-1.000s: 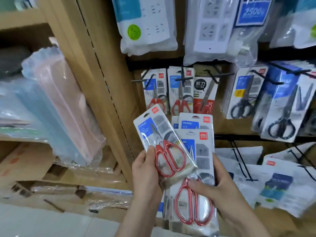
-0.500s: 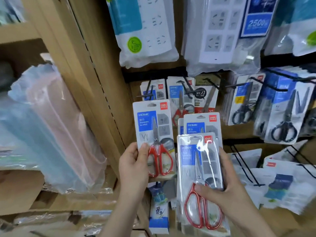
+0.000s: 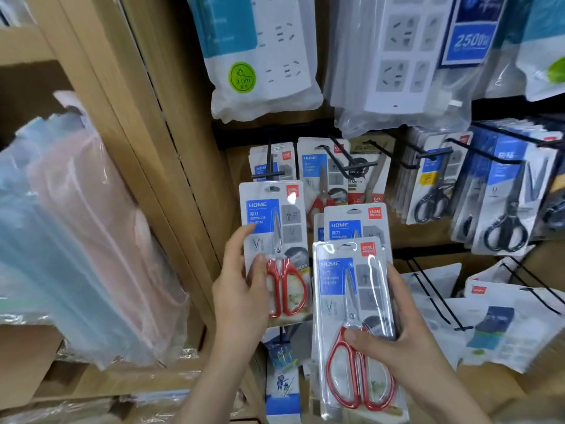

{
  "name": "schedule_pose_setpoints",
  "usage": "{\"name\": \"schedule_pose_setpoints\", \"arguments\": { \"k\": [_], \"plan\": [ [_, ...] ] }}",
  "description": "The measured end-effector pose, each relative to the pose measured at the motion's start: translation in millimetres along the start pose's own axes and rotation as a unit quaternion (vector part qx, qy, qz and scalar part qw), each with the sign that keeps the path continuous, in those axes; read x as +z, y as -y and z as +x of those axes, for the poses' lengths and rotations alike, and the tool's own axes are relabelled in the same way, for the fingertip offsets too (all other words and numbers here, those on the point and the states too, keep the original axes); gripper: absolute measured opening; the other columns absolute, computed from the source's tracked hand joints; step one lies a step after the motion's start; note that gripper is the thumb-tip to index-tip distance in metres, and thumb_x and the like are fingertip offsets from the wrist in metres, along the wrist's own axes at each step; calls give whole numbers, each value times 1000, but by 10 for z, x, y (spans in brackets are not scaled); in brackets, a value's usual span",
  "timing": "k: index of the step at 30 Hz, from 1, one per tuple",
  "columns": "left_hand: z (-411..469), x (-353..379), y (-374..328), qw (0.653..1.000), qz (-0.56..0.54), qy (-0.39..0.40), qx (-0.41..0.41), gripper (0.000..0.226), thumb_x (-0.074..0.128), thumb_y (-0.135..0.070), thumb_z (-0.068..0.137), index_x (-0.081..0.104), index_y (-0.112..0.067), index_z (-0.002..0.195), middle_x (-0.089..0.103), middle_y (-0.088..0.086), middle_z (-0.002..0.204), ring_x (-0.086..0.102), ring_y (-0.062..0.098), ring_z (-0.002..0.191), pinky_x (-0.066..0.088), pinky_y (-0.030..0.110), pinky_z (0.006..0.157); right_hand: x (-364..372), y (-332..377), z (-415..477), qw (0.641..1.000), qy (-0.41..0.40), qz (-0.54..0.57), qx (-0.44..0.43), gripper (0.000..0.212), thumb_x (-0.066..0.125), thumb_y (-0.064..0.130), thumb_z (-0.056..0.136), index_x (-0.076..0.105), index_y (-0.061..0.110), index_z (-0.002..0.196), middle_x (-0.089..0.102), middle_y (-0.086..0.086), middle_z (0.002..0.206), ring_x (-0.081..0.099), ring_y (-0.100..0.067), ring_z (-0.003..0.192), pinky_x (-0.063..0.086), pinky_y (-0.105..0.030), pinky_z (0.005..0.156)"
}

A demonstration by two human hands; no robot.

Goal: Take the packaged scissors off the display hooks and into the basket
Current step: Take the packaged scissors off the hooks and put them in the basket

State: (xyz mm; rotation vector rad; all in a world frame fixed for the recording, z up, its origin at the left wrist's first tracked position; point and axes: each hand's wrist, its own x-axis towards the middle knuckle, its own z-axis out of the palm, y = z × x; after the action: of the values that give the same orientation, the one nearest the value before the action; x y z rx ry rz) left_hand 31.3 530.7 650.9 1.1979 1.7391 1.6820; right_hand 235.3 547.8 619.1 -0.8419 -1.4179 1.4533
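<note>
The left hand point(image 3: 241, 292) grasps a single pack of red-handled scissors point(image 3: 272, 215), thumb on the front and fingers behind, and holds it upright in front of the display. Just to its right and nearer the camera, the right hand point(image 3: 397, 347) holds a stack of larger scissor packs point(image 3: 336, 289). Its thumb presses across the red handles of the front pack and its fingers wrap the far edge. At least three packs are fanned in that stack, with the back ones sticking up above the front one.

The basket is not in view, so every pack has yet to travel to it.

The main risk is the right-hand stack. The blister plastic looks glossy and slick, and the packs are pinched low down, so a back pack could slide out and fall if the hand tilts or turns quickly.

Beyond the hands, more red-handled packs point(image 3: 318, 175) hang on black wire display hooks point(image 3: 337, 157), whose ends point toward the hands. Reaching in with both hands full could snag a held pack on a hook or knock a hanging one loose. Black-handled scissors point(image 3: 504, 215) hang further right and could be taken by mistake. Bagged power strips point(image 3: 263, 56) hang above the scissors.
</note>
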Motion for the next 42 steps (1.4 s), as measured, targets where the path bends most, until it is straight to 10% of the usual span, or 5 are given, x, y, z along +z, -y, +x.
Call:
{"name": "schedule_pose_setpoints", "arguments": {
  "k": [9, 19, 28, 38, 42],
  "plan": [
    [407, 83, 192, 984, 161, 73, 3, 69, 46, -11, 102, 21, -55, 149, 55, -19, 120, 61, 11, 75, 49, 19, 54, 18, 8, 63, 1000, -17, -11, 2, 89, 81, 15, 61, 41, 59, 126, 67, 25, 116, 66, -2, 108, 57, -22, 79],
    [1334, 313, 305, 947, 315, 50, 27, 70, 50, -10, 98, 24, -42, 154, 59, 2, 116, 60, 20, 92, 55, 38, 74, 47, -16, 120, 1000, -29, 6, 4, 86, 85, 16, 62, 48, 64, 122, 67, 11, 125, 66, -13, 114, 56, -37, 90],
    [-182, 295, 66, 978, -3, 207, -31, 35, 61, -55, 83, 62, -43, 116, 67, -13, 110, 65, 7, 104, 57, 33, 86, 101, -17, 182, 997, -77, 14, -4, 67, 79, -2, 75, 55, 37, 122, 74, 7, 112, 71, -14, 103, 59, -31, 79],
    [-327, 330, 107, 975, -143, 67, -154, 12, 67, -26, 90, 75, -17, 94, 77, 6, 86, 75, 22, 78, 58, 29, 62, 323, -18, 189, 991, -127, 29, -8, 36, 66, 30, 85, 58, 37, 120, 73, 21, 102, 71, 0, 92, 58, -19, 71],
    [-269, 353, 94, 974, -148, 40, -164, 22, 59, -31, 97, 76, -27, 86, 78, 3, 87, 75, 26, 86, 60, 46, 79, 317, 24, 181, 991, -133, 25, -6, 29, 51, 42, 90, 58, 38, 118, 72, 24, 98, 70, 5, 85, 52, -10, 63]
  ]
}}
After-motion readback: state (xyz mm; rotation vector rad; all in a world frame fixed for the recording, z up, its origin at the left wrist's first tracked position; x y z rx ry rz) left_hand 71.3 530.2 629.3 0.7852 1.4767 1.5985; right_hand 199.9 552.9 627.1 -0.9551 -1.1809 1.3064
